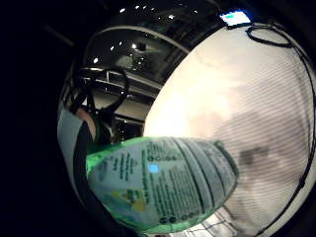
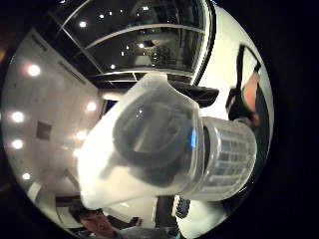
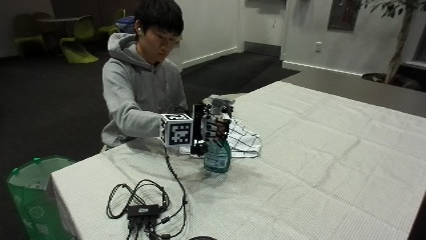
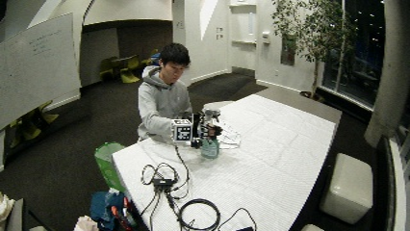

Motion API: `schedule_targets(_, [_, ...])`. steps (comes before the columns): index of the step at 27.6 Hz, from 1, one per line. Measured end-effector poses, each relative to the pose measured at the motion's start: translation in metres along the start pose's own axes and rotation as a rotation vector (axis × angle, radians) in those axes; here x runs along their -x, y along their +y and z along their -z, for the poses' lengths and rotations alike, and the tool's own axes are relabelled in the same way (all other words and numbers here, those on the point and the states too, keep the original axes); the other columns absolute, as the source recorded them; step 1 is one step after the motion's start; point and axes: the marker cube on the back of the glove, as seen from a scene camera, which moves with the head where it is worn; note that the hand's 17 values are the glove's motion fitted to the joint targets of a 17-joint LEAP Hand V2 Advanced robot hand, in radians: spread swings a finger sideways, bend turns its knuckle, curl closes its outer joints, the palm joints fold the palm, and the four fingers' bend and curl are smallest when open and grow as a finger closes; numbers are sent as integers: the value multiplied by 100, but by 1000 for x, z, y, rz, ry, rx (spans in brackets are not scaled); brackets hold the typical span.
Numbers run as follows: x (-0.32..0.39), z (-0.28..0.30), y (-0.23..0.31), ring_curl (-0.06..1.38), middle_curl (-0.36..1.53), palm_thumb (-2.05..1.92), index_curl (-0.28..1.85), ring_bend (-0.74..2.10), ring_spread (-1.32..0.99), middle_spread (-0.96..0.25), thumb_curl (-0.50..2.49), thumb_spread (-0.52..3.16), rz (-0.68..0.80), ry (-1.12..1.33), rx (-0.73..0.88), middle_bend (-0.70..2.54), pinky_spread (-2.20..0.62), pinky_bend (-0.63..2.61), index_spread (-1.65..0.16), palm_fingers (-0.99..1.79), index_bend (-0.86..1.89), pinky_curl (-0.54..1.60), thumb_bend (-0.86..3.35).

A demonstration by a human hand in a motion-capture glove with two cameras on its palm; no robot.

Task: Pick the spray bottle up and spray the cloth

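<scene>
While the gloved right hand (image 3: pixel 214 126) is wrapped round the neck of the spray bottle (image 3: pixel 217 152), fingers curled on it just under the white sprayer head (image 3: pixel 217 104), the bottle stands upright w/ its base at the white counter (image 3: pixel 319 150); can't tell from the outside view whether the base touches or sits just above it. Bottle body is teal-green, see-through, w/ a printed label. In the little-finger-side palm view the labelled green body (image 1: pixel 163 182) fills the near field, close to the palm, w/ the pale counter top (image 1: pixel 247 98) beyond it. In the thumb-side palm view the white sprayer head (image 2: pixel 144 144) and ribbed collar (image 2: pixel 227 159) sit right up against the palm.

Just behind the bottle, on the person's far side of it, lies the cloth (image 3: pixel 241 140): white w/ a dark grid pattern, rumpled, flat on the counter, near the bottle's base. Touching or not, can't tell.

The person in a grey hoodie (image 3: pixel 136 90) sits at the counter's corner, right arm reaching fwd to the bottle. The bare hand isn't visible.

Nearer the camera on the counter: a tangle of black cables (image 3: pixel 143 205) w/ a small black box among them. A green bin (image 3: pixel 33 195) stands on the floor beside the counter's corner. In the wide outside view the bottle (image 4: pixel 209 148) is at the counter's near end, in front of the person, w/ more coiled black cable (image 4: pixel 198 216) near the edge.
</scene>
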Motion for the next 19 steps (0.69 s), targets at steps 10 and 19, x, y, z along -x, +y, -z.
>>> schedule_targets(10, [20, -22, -18, 43, 49, 91, 43, 73, -14, -10, 53, 55, 132, 204, 362, 62, -20, 42, -19, 145, 43, 36, 4])
schedule_targets(19, [81, -48, 14, 45, 51, 95, 48, 74, -17, -12, 60, 37, 288, 655, 897, 65, -25, 43, -19, 143, 48, 38, -1])
